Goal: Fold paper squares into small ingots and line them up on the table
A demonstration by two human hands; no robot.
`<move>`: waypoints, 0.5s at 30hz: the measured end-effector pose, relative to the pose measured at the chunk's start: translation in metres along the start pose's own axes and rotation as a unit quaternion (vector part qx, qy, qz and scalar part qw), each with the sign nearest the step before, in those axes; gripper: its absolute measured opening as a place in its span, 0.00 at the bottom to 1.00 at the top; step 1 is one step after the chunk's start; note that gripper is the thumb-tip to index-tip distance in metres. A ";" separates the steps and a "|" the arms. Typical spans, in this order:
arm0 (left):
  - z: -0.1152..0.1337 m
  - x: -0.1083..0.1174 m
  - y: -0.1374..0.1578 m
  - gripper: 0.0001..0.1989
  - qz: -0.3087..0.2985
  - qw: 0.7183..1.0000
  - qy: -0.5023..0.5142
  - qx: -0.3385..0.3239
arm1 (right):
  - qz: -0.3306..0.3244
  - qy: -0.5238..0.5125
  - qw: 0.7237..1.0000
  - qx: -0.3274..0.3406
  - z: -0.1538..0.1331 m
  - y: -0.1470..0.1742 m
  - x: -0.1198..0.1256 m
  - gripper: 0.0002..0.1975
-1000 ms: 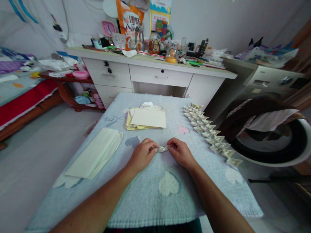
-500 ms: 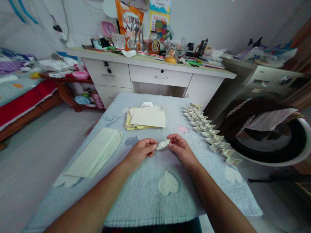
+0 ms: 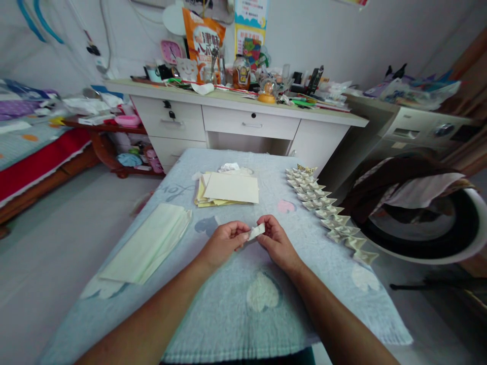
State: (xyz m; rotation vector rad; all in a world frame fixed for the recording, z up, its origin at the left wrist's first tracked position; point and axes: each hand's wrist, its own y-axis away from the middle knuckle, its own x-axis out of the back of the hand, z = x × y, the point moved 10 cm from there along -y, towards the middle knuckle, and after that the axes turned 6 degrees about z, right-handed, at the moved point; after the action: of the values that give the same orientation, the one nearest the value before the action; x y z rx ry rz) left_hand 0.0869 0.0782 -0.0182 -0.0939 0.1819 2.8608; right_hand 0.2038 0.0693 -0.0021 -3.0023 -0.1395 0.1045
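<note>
A small folded piece of paper [image 3: 256, 231], pale and narrow, is held just above the cloth-covered table between my two hands. My left hand [image 3: 228, 239] pinches its left end with thumb and fingers. Its right end is gripped by my right hand [image 3: 276, 239], whose fingertips partly hide it. Beyond the hands lies a stack of cream and yellow paper sheets [image 3: 232, 187]. On the left rests a pile of long pale green-white paper [image 3: 146, 243]. Along the right side runs a row of folded paper pieces [image 3: 319, 203] with pointed tips.
A blue-grey cloth [image 3: 228, 309] with heart patterns covers the table. Crumpled white paper [image 3: 229, 167] lies behind the stack. A white desk [image 3: 251, 121] loaded with household items stands beyond. To the right is a washing machine [image 3: 414, 126] with its door open and laundry hanging out.
The folded paper is turned slightly and both hands have come a little closer together, with the right hand moving left. The camera view has shifted slightly.
</note>
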 end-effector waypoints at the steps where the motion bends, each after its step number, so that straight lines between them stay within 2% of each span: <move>1: 0.003 0.000 0.000 0.10 0.001 1.000 -0.015 -0.018 | 0.000 -0.005 1.000 -0.001 0.000 0.000 -0.001 0.12; 6: 0.013 -0.001 0.003 0.09 0.007 0.994 -0.070 -0.085 | -0.006 0.011 1.000 0.013 0.000 0.002 -0.005 0.12; 15: 0.017 -0.002 0.006 0.09 0.015 0.989 -0.115 -0.096 | 0.005 0.044 0.998 0.046 -0.002 0.001 -0.004 0.23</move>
State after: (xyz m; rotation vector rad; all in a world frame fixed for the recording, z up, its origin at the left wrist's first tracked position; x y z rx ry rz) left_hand 0.0865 0.0739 -0.0008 0.2012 -0.1383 2.8831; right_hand 0.2002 0.0675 0.0005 -2.9094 -0.1084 -0.0194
